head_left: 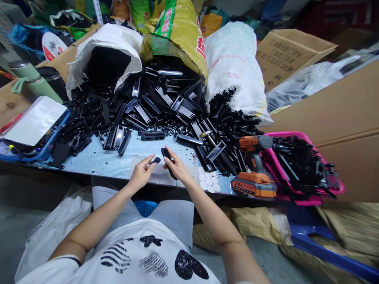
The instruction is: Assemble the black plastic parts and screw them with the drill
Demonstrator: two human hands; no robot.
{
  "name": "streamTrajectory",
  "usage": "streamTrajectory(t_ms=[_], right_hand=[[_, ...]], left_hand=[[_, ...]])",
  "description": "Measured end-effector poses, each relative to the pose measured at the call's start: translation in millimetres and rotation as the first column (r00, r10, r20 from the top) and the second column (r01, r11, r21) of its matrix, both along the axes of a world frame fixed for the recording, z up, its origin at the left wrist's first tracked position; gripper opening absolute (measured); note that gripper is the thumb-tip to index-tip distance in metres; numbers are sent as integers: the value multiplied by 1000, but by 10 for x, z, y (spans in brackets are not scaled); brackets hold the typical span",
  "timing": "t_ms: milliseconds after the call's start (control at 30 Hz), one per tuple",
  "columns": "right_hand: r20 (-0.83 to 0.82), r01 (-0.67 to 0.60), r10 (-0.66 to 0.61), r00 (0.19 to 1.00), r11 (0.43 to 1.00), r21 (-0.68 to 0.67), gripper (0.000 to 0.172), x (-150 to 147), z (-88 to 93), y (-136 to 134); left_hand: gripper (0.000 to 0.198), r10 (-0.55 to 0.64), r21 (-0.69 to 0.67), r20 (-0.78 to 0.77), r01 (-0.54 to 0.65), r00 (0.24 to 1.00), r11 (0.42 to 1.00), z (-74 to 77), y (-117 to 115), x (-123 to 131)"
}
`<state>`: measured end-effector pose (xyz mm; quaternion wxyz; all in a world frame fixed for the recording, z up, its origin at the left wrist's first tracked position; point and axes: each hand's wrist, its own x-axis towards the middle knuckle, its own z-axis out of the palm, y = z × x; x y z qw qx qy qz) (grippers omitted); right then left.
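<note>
Both fingers closed: left hand [141, 173] pinches cap [156, 160], right hand [178, 169] grips black handle [166, 153] (long axis away).

One drill [254, 165], one pink basket [299, 134], two flasks [29, 81], three sacks [233, 59], and black parts [166, 102] beyond counting.

Place: we take this for a small assembly workshop.
Desk [112, 161]: heaped with black plastic parts [166, 102].
Supplies: woven sacks [233, 59] spilling parts, cardboard boxes [287, 51].
Tools: a cordless drill [254, 165] beside a pink basket [299, 169] of parts.
</note>
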<state>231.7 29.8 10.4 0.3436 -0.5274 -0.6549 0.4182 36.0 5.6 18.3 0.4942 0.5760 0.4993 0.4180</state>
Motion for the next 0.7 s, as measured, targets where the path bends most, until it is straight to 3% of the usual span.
streamTrajectory(t_ms=[67, 133, 233, 333, 500, 700], right_hand=[[-221, -80, 58, 974, 992, -93, 59, -128, 41, -95], [-317, -132, 96, 944, 987, -93, 59, -165, 81, -144], [-222, -197, 201, 954, 980, 41, 54, -64, 160, -140], [-40, -246, 256, 966, 955, 168, 49, 25, 235, -125], [-135, -104, 140, 981, 964, 244, 51, -132, 222, -235], [-106, 26, 9, 994, 946, 324, 53, -365, 192, -373]], left_hand=[[45, -11, 63, -42, 13, 999, 998, 38, -1, 60], [42, -19, 167, -144, 43, 989, 985, 86, -4, 58], [41, -30, 288, -323, 129, 946, 949, 150, -32, 6], [39, 17, 348, -383, 127, 924, 929, 167, -86, 22], [39, 236, 513, -260, -73, 936, 855, 135, -164, 218], [39, 291, 617, -182, -122, 939, 778, 161, -149, 281]])
